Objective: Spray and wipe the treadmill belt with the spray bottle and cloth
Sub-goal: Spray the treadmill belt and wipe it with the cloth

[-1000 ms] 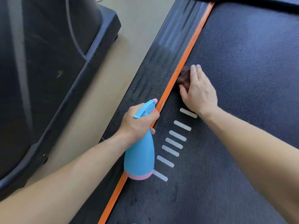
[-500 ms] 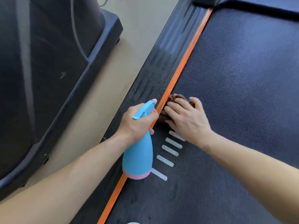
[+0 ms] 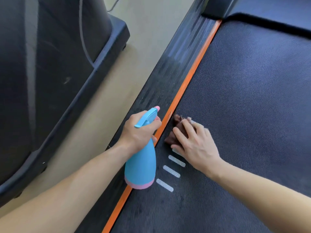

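1. The spray bottle [image 3: 141, 165] sits at lower centre of the frame. Its long axis runs from the pink-ringed base at the bottom up to the head, leaning slightly right. The pink-tipped nozzle points toward the upper right, roughly along the treadmill's edge.
2. The left hand [image 3: 139, 132] is wrapped round the bottle's neck just under the head, fingers curled tight on it. The base hangs over the orange stripe [image 3: 193, 78] between the ribbed side rail [image 3: 168, 78] and the treadmill belt [image 3: 244, 98].
3. The dark brown cloth [image 3: 175, 132] lies bunched on the belt's left edge, just right of the orange stripe and level with the bottle's head.
4. The right hand [image 3: 193, 142] lies over the cloth with fingers stretched out and slightly spread, pressing it to the belt, not gripping. The fingertips are a little blurred.
5. White dashes [image 3: 171, 171] are printed on the belt in a short row below the right hand – the uppermost partly under it.
6. The belt is dark and finely textured and fills the right of the frame, ending at a black cover [image 3: 269, 10] at the upper right.
7. A beige floor [image 3: 134, 56] runs diagonally left of the rail – beyond it stands another dark machine base [image 3: 50, 73] with a grey cable [image 3: 84, 39] down its side.
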A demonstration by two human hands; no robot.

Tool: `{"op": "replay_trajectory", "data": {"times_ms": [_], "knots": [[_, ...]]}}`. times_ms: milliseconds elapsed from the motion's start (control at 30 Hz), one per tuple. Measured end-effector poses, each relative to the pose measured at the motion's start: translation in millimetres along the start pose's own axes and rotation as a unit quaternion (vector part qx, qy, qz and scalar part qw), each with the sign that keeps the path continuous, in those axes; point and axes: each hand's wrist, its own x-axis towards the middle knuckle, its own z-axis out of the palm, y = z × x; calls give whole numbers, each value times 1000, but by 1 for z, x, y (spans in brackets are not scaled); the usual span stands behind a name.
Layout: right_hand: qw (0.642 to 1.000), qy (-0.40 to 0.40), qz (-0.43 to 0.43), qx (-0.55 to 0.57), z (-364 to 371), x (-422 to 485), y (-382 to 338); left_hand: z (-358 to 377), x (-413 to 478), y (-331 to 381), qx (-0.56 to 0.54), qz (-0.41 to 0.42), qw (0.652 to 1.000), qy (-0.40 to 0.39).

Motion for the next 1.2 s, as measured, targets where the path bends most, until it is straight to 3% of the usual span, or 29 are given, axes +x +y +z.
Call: {"op": "replay_trajectory", "data": {"times_ms": [100,233,400,467,533,667,833,900,1033,1200], "knots": [[999,26,-46,-5,8,-16,-6,4,2,7,-10,1,1000,0],[995,86,-35,-36,10,13,9,10,6,11,6,5,1000,-1],[988,97,111,-54,5,78,56,8,2,8,37,26,999,-27],[976,77,200,-23,-1,105,79,4,1,4,43,27,998,-25],[971,67,230,3,-1,115,86,1,1,-1,37,22,999,-20],[987,102,127,17,1,71,43,-2,0,-5,24,11,999,-23],[995,88,-34,26,12,4,2,3,-1,4,17,14,999,-34],[995,102,-13,-1,15,25,21,7,-3,5,23,14,999,-36],[987,97,124,-11,4,80,60,13,-8,7,53,13,997,-46],[991,101,89,-11,9,41,41,21,-13,10,62,16,997,-47]]}}
